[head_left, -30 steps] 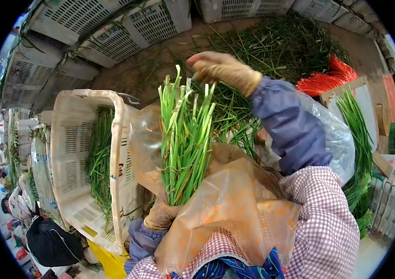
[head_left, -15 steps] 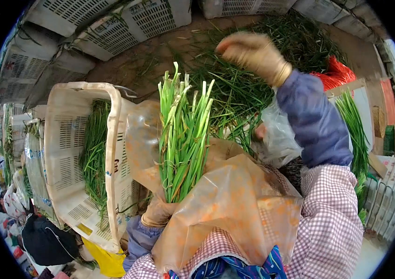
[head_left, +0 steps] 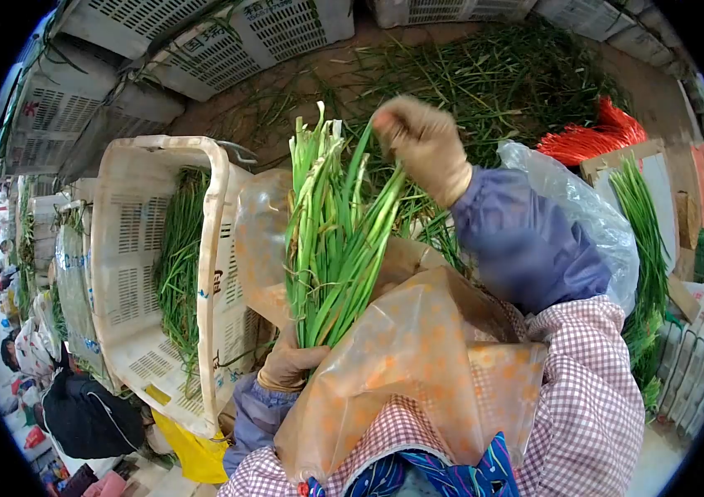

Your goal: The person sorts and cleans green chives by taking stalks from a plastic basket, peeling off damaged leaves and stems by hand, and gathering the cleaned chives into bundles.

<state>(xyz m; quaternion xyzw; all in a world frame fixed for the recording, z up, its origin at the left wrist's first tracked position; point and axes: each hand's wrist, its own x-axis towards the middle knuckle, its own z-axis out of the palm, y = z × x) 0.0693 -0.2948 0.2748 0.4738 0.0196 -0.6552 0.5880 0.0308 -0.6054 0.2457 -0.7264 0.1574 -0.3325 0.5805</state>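
Observation:
A bunch of long green stalks (head_left: pixel 327 240) with pale ends stands upright over my lap, which a patterned plastic sheet (head_left: pixel 402 356) covers. My left hand (head_left: pixel 290 362), in a tan glove, is wrapped round the bunch's lower part. Beside the pale ends, at the upper right, is my right hand (head_left: pixel 426 145), also gloved and slightly blurred. Its fingers are curled together on a green leaf that leans out of the bunch.
A white slotted crate (head_left: pixel 211 224) with green stalks (head_left: pixel 182 265) lies at the left. Loose greens (head_left: pixel 518 70) cover the floor ahead. Red ties (head_left: pixel 596 137), clear plastic (head_left: pixel 567 199) and another green bunch (head_left: pixel 642 232) are at the right. Crates (head_left: pixel 244 41) line the back.
My right hand moved away to the upper right, then came back down to the bunch and closed on a leaf. The bunch's right side now fans outward. My left hand keeps its hold.

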